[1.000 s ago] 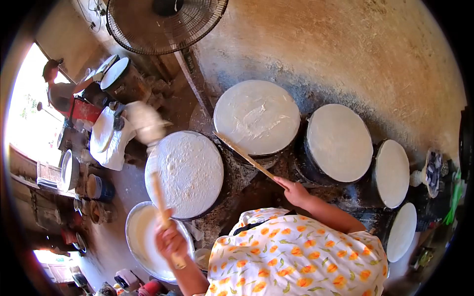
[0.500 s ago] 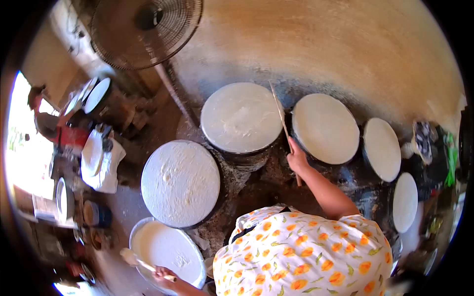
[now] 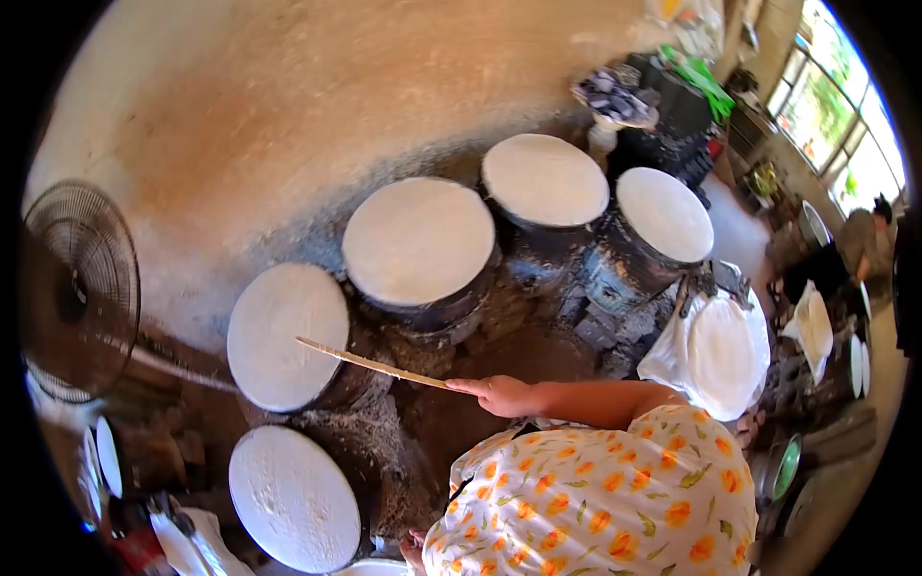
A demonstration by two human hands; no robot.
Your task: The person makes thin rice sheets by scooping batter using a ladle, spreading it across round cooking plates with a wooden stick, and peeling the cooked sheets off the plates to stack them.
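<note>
My right hand (image 3: 501, 395) grips a thin wooden stick (image 3: 370, 365) that points left, its tip over the edge of a round steamer pot with a white sheet on top (image 3: 286, 336). Only a sliver of my left hand (image 3: 413, 550) shows at the bottom edge, beside my flowered shirt; what it holds is hidden. Another white-topped pot (image 3: 293, 499) stands at the lower left, next to that hand.
More white-topped pots (image 3: 418, 240) (image 3: 545, 180) (image 3: 665, 213) curve along the stained wall. A fan (image 3: 77, 288) stands at the left. A white cloth bundle (image 3: 715, 350) lies at the right, with another person (image 3: 864, 245) beyond it near a bright window.
The view has swung right, so the pots and fan shifted left. My right hand turned the stick from pointing up to pointing left. The ladle and batter basin left the view.
</note>
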